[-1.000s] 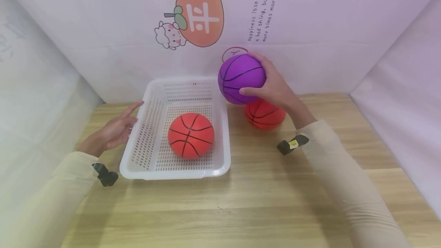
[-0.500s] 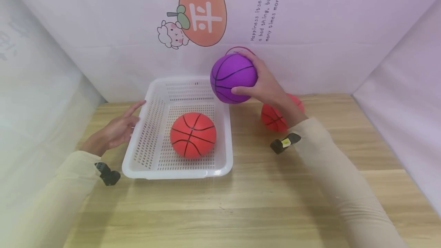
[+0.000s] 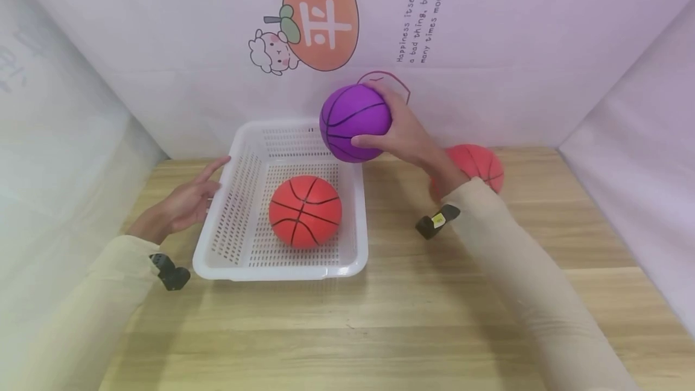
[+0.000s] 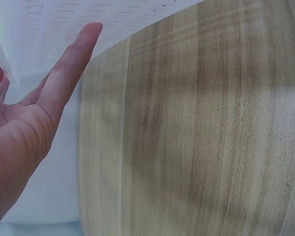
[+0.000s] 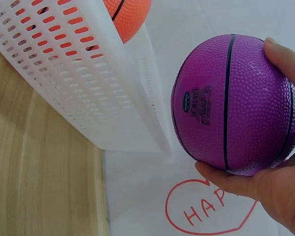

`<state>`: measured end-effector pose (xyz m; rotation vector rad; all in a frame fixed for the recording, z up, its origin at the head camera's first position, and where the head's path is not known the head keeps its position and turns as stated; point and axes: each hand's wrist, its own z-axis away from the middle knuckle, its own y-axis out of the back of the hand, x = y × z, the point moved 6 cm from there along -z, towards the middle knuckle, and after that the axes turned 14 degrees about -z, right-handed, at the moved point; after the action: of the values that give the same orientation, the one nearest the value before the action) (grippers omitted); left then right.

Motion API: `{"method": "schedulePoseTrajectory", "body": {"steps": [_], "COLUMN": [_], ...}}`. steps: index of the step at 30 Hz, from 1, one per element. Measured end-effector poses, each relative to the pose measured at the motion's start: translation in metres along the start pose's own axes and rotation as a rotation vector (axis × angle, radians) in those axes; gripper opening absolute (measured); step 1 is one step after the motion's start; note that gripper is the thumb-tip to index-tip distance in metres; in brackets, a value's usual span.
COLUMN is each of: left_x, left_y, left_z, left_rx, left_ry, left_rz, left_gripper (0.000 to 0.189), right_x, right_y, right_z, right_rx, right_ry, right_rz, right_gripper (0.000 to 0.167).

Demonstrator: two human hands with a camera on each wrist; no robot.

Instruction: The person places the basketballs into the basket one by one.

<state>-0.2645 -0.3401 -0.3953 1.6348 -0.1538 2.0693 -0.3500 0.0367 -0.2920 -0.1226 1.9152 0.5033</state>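
Observation:
My right hand [image 3: 407, 134] grips a small purple toy basketball [image 3: 350, 116] from its right side, thumb in front and fingers over the top. The ball is held up over the back right corner of a white perforated plastic basket [image 3: 277, 273]. In the right wrist view, the purple ball's printed label faces the camera, beside the basket wall [image 5: 113, 115]. Inside the basket lies a red toy basketball [image 3: 305, 213]. My left hand [image 3: 181, 205] is at the basket's left rim, index finger stretched along it; the left wrist view shows straight fingers [image 4: 69, 66] against the wall.
A second red basketball [image 3: 478, 165] rests on the wooden table [image 3: 347, 330] at the back right, partly hidden behind my right forearm. White cloth walls [image 3: 206, 35] with printed drawings and text enclose the table's back and sides.
My right hand has carried the purple ball left, from beside the basket to over its back right corner. The red ball outside has rolled to the right. My left hand stays at the rim.

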Motion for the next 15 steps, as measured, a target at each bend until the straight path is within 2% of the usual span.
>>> {"method": "schedulePoseTrajectory", "body": {"steps": [15], "left_x": [0.002], "left_y": [0.0], "left_z": [0.001], "left_rx": [-0.001], "left_ry": [0.004], "left_rz": [0.008], "left_gripper": [0.065], "right_x": [0.011], "right_y": [-0.023], "right_z": [-0.018], "right_rx": [-0.012], "right_ry": [-0.017], "right_rz": [0.012], "right_gripper": [0.102]}}
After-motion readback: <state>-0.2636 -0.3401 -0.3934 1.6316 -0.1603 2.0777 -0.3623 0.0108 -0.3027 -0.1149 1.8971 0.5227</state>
